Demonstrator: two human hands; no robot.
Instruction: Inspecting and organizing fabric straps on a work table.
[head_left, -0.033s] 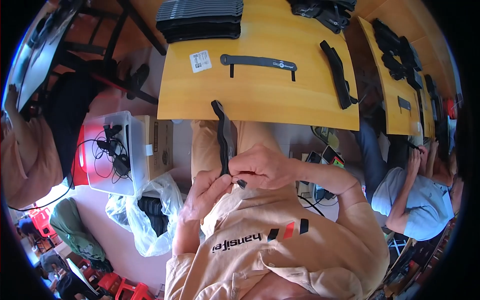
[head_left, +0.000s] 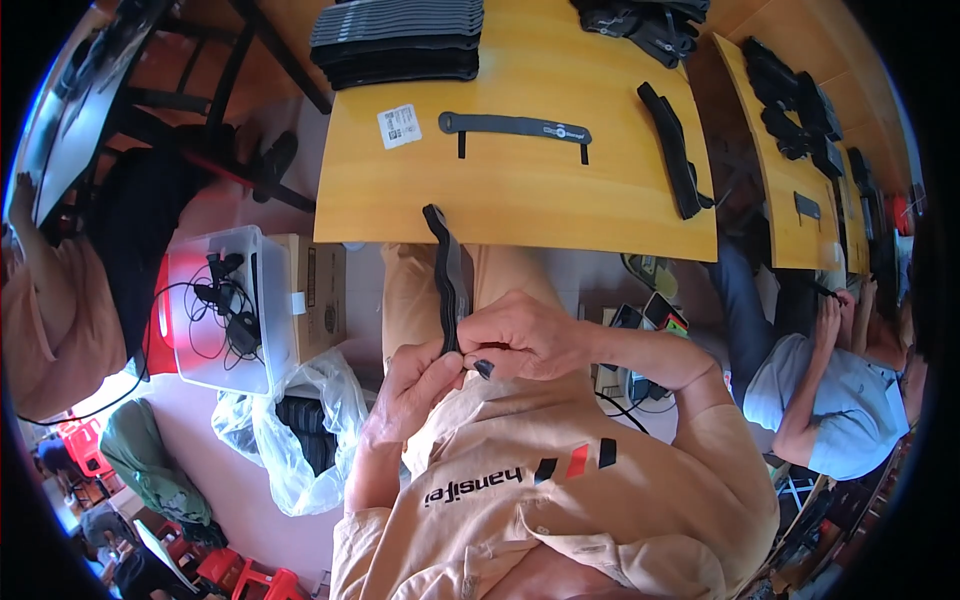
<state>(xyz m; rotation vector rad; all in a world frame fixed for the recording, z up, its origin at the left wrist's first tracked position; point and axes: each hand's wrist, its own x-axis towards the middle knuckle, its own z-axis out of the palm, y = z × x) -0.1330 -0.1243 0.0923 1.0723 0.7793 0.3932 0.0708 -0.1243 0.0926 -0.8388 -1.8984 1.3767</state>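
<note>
A black fabric strap, apparently folded lengthwise, runs up from my hands toward the table edge. My left hand is closed on its lower end, thumb and forefinger pinching it. Close against it, my right hand is curled shut at the same end. A short dark tip pokes out under the right fingers. Beyond my hands, a grey strap with a rounded end lies crosswise on the yellow table, two short black strips below it. A looped black strap lies at the table's right side.
Stacked grey and black straps sit at the far left of the table, near a white label. More black straps lie far right. A clear bin with cables and a plastic bag stand left. Co-workers sit on both sides.
</note>
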